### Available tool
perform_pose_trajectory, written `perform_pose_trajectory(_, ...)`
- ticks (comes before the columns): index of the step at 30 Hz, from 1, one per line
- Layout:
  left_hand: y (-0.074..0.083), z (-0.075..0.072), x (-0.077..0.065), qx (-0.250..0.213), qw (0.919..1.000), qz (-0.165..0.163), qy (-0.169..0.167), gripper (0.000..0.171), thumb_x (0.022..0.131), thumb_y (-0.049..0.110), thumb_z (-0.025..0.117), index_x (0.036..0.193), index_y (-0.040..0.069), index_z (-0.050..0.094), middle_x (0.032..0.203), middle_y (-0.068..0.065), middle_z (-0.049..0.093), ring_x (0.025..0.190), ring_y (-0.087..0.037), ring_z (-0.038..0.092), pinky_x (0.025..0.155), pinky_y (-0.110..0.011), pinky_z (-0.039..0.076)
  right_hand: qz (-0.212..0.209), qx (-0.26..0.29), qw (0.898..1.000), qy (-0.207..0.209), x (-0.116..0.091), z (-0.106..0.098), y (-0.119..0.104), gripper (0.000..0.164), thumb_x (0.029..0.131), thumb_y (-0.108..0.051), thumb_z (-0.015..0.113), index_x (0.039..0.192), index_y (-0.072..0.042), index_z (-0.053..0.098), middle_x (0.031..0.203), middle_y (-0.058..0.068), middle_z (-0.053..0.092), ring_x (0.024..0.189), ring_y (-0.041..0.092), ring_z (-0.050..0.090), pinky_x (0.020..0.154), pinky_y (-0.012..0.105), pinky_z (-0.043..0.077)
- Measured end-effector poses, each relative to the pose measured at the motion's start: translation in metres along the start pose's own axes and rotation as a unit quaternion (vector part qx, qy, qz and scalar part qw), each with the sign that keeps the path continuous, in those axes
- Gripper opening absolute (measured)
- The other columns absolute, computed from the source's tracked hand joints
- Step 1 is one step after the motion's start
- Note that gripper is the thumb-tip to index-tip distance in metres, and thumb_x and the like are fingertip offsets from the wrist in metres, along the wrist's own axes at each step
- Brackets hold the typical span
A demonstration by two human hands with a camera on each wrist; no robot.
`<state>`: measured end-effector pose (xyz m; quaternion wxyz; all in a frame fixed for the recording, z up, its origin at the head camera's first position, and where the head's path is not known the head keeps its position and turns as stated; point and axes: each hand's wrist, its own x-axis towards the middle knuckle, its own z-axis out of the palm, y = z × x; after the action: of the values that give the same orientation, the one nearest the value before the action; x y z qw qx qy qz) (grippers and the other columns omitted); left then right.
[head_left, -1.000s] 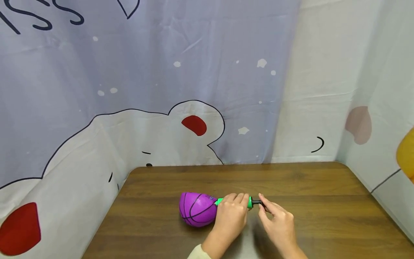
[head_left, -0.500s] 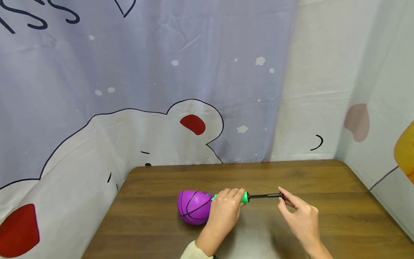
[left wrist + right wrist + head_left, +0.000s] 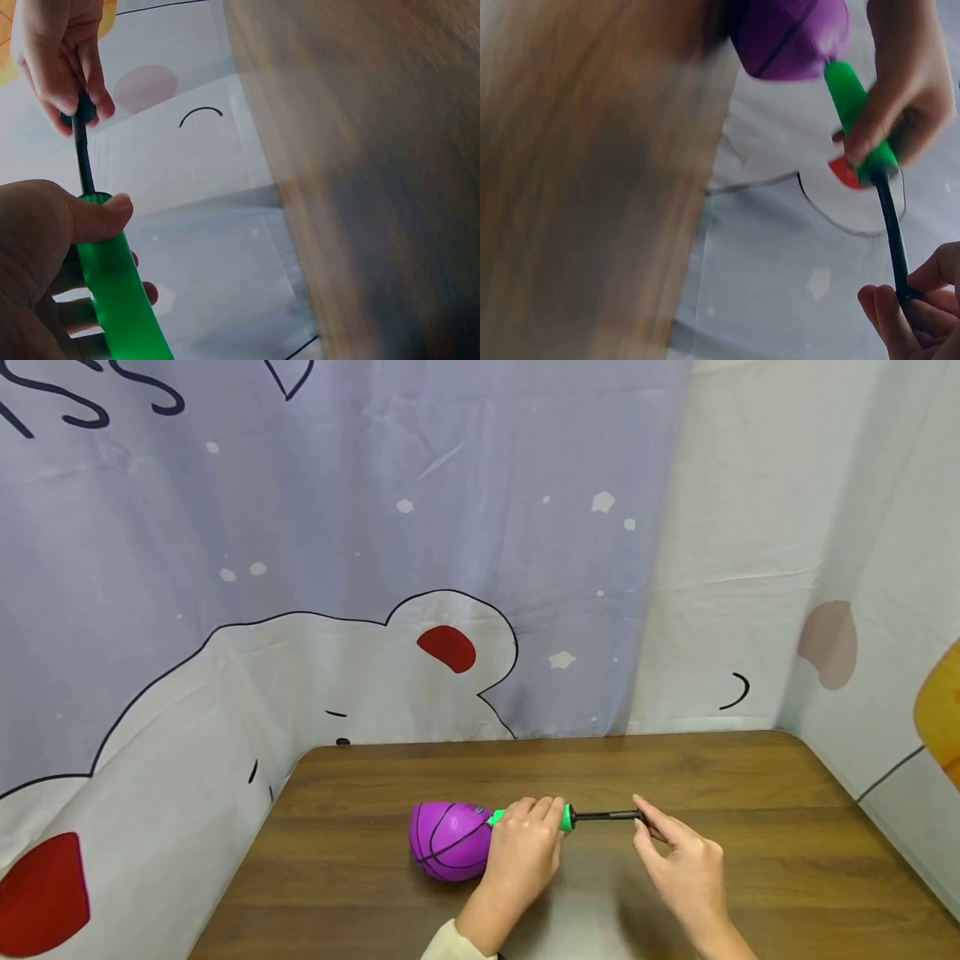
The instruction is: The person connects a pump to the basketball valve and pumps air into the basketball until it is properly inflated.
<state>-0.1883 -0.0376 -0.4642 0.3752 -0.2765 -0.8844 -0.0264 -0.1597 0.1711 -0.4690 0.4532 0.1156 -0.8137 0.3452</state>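
Note:
A purple ball (image 3: 450, 843) with black basketball lines looks partly deflated on the table. The tip of a green hand pump (image 3: 120, 292) meets the ball's right side in the head view. My left hand (image 3: 521, 852) grips the pump's green barrel, thumb along it, fingers wrapped round. The black pump rod (image 3: 891, 225) stands well out of the barrel. At the rod's far end my right hand (image 3: 682, 864) pinches the small black handle between thumb and fingers. Whether the needle is inside the ball is hard to see, though the tip touches it in the right wrist view.
The brown wooden table (image 3: 360, 777) reaches back to a pale printed curtain (image 3: 555, 543), which hangs behind it and along both sides. Bare wood surrounds the ball and both hands.
Over the second, my right hand has pulled the rod far out to the right, then moved slightly back left. My left hand and the ball have barely shifted.

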Motion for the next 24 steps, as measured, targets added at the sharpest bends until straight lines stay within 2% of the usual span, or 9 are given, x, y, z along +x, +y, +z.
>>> perform_pose_trajectory(4, 0.005, 0.002, 0.000, 0.010, 0.9996, 0.016, 0.021, 0.038, 0.072, 0.028, 0.088, 0.104, 0.012, 0.074, 0.096, 0.003, 0.074, 0.081, -0.016, 0.068, 0.079, -0.029, 0.058, -0.037, -0.006, 0.999, 0.004, -0.007, 0.015, -0.008, 0.038, 0.068, 0.005, 0.077, 0.104, -0.006, 0.080, 0.088, 0.008, 0.078, 0.065, 0.010, 0.073, 0.056, 0.018, 0.056)
perform_pose_trajectory(7, 0.010, 0.003, -0.001, 0.022, 0.9989, 0.029, 0.030, 0.038, 0.072, 0.031, 0.087, 0.102, 0.012, 0.075, 0.093, 0.003, 0.074, 0.078, -0.015, 0.067, 0.075, -0.028, 0.058, -0.046, 0.002, 0.999, -0.002, -0.013, 0.023, -0.015, 0.041, 0.065, 0.009, 0.079, 0.104, -0.005, 0.080, 0.090, 0.007, 0.078, 0.062, 0.012, 0.073, 0.059, 0.017, 0.057)
perform_pose_trajectory(10, 0.011, 0.004, -0.003, 0.022, 0.9987, 0.035, 0.029, 0.039, 0.073, 0.034, 0.086, 0.103, 0.012, 0.075, 0.094, 0.004, 0.075, 0.078, -0.013, 0.067, 0.074, -0.027, 0.057, -0.036, 0.016, 0.999, -0.016, -0.015, 0.025, -0.020, 0.041, 0.066, 0.011, 0.079, 0.104, -0.004, 0.080, 0.091, 0.007, 0.078, 0.063, 0.010, 0.073, 0.062, 0.013, 0.056)
perform_pose_trajectory(18, 0.002, 0.002, -0.005, -0.033, 0.9992, 0.018, 0.011, 0.043, 0.074, 0.036, 0.086, 0.110, 0.019, 0.071, 0.099, 0.011, 0.073, 0.083, -0.009, 0.067, 0.074, -0.024, 0.056, -0.034, 0.028, 0.999, -0.013, -0.009, 0.012, -0.011, 0.037, 0.069, 0.005, 0.076, 0.103, -0.007, 0.080, 0.088, 0.008, 0.078, 0.069, 0.002, 0.072, 0.068, 0.007, 0.053)
perform_pose_trajectory(21, -0.002, 0.001, -0.005, -0.033, 0.9994, 0.007, -0.005, 0.042, 0.077, 0.036, 0.084, 0.113, 0.020, 0.070, 0.101, 0.010, 0.073, 0.086, -0.010, 0.067, 0.077, -0.025, 0.056, -0.018, 0.015, 1.000, -0.004, -0.004, 0.002, -0.004, 0.035, 0.070, 0.003, 0.074, 0.103, -0.008, 0.081, 0.088, 0.008, 0.078, 0.074, -0.007, 0.069, 0.061, 0.006, 0.049)
perform_pose_trajectory(24, -0.005, -0.001, -0.005, -0.028, 0.9995, -0.004, -0.015, 0.042, 0.078, 0.036, 0.083, 0.114, 0.019, 0.070, 0.102, 0.009, 0.073, 0.087, -0.011, 0.067, 0.080, -0.026, 0.056, -0.001, 0.004, 1.000, 0.004, 0.001, -0.007, 0.001, 0.035, 0.071, 0.005, 0.074, 0.103, -0.008, 0.081, 0.088, 0.010, 0.078, 0.078, -0.015, 0.064, 0.044, 0.006, 0.038)
